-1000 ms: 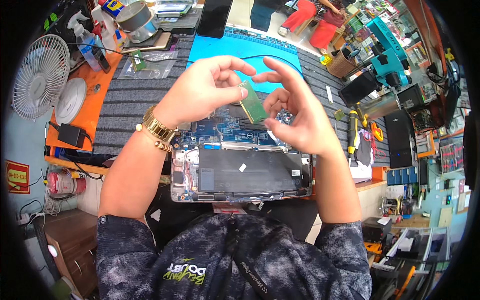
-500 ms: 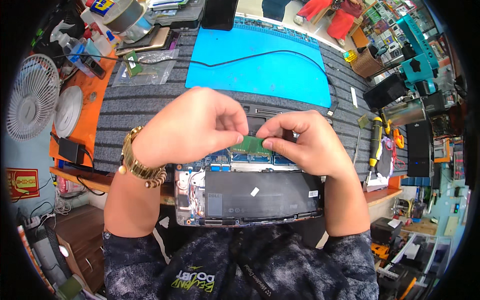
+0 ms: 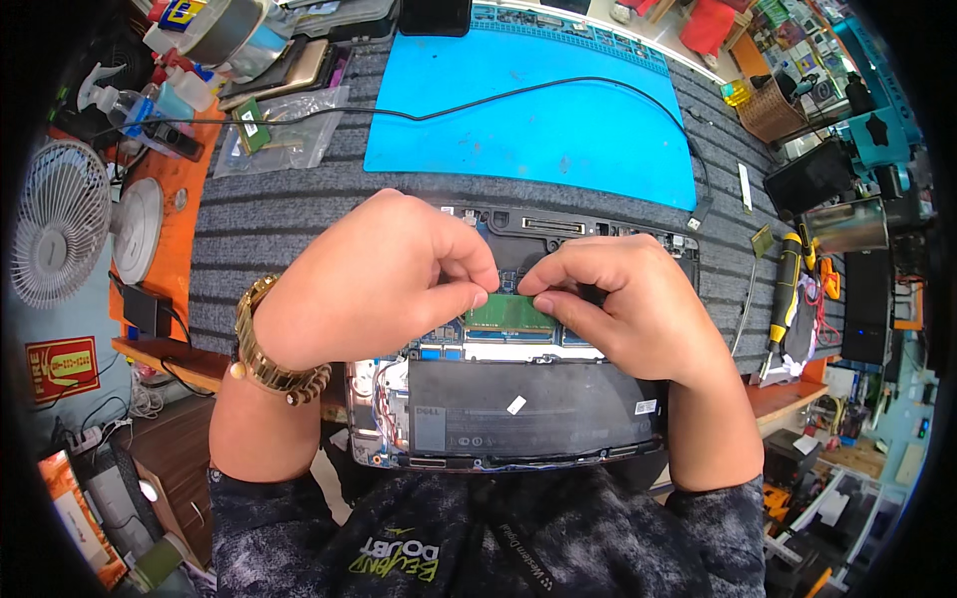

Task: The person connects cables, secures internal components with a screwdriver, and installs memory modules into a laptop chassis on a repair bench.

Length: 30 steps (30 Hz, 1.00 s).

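Observation:
A green RAM module (image 3: 511,314) is held by its two ends over the memory slot area of an opened laptop (image 3: 598,225). My left hand (image 3: 384,274), with a gold watch at the wrist, pinches the left end between thumb and fingers. On the other end, the thumb and forefinger of my right hand (image 3: 633,304) close in the same way. The module's lower edge is at the slot; how far it sits in cannot be made out. Below it lies the black, flat battery (image 3: 538,399) with small white labels.
A blue work mat (image 3: 528,120) lies beyond the laptop, crossed by a black cable (image 3: 429,118). Another green module (image 3: 251,125) rests on a clear plastic bag (image 3: 309,130) at left. A white fan (image 3: 62,224) stands far left; a yellow-black screwdriver (image 3: 786,289) lies right.
The whole view has shifted slightly, with the laptop now lower in it. Both hands keep their pinch on the RAM module, whose face shows a little more plainly.

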### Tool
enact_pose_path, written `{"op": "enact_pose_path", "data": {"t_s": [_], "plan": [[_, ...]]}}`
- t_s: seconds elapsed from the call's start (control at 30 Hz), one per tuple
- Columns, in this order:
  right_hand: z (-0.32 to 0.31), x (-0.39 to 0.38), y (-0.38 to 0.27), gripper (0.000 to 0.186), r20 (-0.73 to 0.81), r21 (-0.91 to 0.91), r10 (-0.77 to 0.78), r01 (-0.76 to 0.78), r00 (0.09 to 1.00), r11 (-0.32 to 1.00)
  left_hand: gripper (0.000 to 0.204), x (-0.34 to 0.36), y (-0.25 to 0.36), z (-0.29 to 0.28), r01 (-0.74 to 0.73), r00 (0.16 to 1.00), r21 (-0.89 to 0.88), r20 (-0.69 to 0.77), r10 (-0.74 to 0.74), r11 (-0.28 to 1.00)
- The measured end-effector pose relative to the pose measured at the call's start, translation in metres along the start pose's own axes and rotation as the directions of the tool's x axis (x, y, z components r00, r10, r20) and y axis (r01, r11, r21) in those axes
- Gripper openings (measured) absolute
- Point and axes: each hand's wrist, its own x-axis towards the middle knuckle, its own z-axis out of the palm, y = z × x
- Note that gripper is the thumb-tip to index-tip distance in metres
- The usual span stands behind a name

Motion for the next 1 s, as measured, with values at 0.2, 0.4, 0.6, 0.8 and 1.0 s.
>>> {"op": "enact_pose_path", "data": {"t_s": [0.2,0.4,0.6,0.8,1.0], "plan": [[0.001,0.0003,0.0006,0.013,-0.003,-0.001,-0.005,0.005,1.0,1.0,0.017,0.0001,-0.0001,0.001,-0.007,1.0,0.001,0.004,0.007,1.0],[-0.0001,0.0002,-0.0009,0.011,0.037,0.043,-0.015,0.013,0.999,0.999,0.013,0.0005,-0.0037,0.0027,-0.083,0.996,0.032,0.016,0.083,0.996],[0.0012,-0.0004,0.0043,0.011,0.043,0.031,-0.088,0.086,0.995,0.996,0.01,0.0008,-0.0051,0.0041,-0.137,0.99,0.072,0.039,0.134,0.988],[0.003,0.0007,0.0078,0.017,0.046,0.004,-0.144,0.144,0.989,0.99,0.007,0.0023,-0.0064,0.0046,-0.213,0.977,0.112,0.03,0.211,0.971],[0.0007,-0.0014,0.0029,0.026,0.075,-0.01,-0.101,0.102,0.992,0.995,0.009,-0.0005,-0.0077,0.0045,-0.224,0.975,0.15,0.046,0.22,0.963]]}}
